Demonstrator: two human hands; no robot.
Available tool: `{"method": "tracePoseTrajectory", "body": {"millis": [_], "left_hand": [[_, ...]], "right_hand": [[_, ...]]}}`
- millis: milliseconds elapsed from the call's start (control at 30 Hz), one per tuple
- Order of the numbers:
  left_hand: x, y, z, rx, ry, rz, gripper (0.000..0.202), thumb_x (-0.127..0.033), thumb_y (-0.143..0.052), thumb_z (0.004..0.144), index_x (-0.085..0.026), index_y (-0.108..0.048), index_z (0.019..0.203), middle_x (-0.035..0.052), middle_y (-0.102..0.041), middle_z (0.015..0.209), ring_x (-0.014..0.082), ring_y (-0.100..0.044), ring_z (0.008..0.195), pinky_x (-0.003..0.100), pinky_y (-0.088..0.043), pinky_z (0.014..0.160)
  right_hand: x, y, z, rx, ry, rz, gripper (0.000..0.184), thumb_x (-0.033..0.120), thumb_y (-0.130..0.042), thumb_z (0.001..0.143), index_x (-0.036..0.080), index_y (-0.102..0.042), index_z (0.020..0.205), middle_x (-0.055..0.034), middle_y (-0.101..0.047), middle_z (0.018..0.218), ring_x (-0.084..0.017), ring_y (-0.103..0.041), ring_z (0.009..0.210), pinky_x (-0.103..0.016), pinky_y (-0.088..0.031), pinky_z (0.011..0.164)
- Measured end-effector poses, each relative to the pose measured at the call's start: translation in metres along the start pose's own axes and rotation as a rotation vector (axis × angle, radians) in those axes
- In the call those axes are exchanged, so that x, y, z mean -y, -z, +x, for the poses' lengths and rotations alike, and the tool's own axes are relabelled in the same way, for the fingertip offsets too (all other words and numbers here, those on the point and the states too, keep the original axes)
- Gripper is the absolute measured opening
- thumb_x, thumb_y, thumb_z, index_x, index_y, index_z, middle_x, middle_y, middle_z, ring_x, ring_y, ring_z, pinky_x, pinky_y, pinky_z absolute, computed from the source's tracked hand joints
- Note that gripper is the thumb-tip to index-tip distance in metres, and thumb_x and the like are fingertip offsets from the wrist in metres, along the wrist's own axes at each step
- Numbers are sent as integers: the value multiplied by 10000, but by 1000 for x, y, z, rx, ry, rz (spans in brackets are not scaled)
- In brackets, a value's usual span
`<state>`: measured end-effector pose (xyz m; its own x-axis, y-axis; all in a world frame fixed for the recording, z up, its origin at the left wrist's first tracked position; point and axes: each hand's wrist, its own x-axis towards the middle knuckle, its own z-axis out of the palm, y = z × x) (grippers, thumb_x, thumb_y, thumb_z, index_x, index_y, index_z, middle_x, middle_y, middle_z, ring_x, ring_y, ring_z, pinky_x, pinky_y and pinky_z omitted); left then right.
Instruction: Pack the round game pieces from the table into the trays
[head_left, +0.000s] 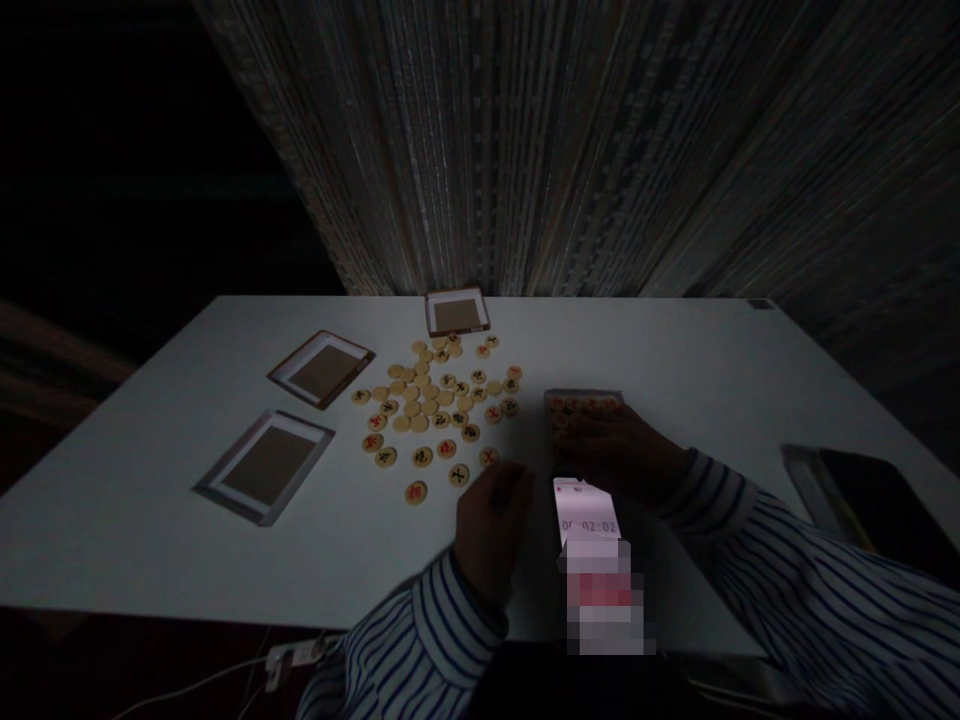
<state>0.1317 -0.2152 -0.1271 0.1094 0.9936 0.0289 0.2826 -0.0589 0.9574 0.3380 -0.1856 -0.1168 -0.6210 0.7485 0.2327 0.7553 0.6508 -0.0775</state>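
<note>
My left hand (491,530) is curled closed at the table's near side, beside a red-marked xiangqi piece (489,457). Anything inside its fingers is hidden. My right hand (619,450) reaches over a shallow box (550,393), fingers bent down together at its left part; what they hold is too dark to make out. Rows of xiangqi pieces (589,404) lie in the box along its far side. To the left, many round wooden xiangqi pieces (429,392) are scattered, some with red or black characters up, others blank side up.
A lit phone (585,510) showing a timer lies between my forearms. Three framed trays or lids (321,370), (262,468), (457,312) rest on the white table (135,500). A dark flat object (885,500) is at right, a curtain (480,150) behind, and a power strip (292,655) below the front edge.
</note>
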Motion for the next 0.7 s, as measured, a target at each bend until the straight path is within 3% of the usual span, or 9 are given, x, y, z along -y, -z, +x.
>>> {"method": "tracePoseTrajectory", "body": {"millis": [233, 400, 567, 700], "left_hand": [[-1, 0, -1, -6, -4, 35, 153, -280, -557, 755, -177, -652, 816, 48, -696, 789, 162, -641, 720, 264, -510, 642], [-1, 12, -7, -56, -63, 97, 168, -283, -566, 749, -169, -655, 835, 56, -694, 784, 161, -638, 703, 263, -508, 641], [6, 58, -17, -157, -166, 180, 146, -264, -544, 779, -175, -646, 834, 41, -673, 776, 142, -614, 714, 247, -490, 665], [23, 104, -16, -270, -121, 260, 200, -304, -554, 777, -162, -624, 899, 40, -654, 783, 138, -601, 700, 256, -492, 664]], "right_hand": [[6, 8, 2, 15, 12, -62, 212, 209, -479, 790, 231, -622, 945, -28, -658, 924, -187, -547, 887, -393, -377, 781], [5, 19, 2, -2, 34, -97, 209, 205, -481, 795, 224, -628, 942, -30, -673, 914, -174, -581, 806, -330, -412, 662], [2, 31, 4, -90, -43, -81, 197, 227, -496, 789, 202, -625, 936, -58, -675, 898, -175, -599, 743, -313, -418, 599], [12, 31, 22, -173, 71, 28, 156, 197, -480, 794, 174, -625, 847, -63, -674, 816, -158, -597, 687, -299, -429, 596]]}}
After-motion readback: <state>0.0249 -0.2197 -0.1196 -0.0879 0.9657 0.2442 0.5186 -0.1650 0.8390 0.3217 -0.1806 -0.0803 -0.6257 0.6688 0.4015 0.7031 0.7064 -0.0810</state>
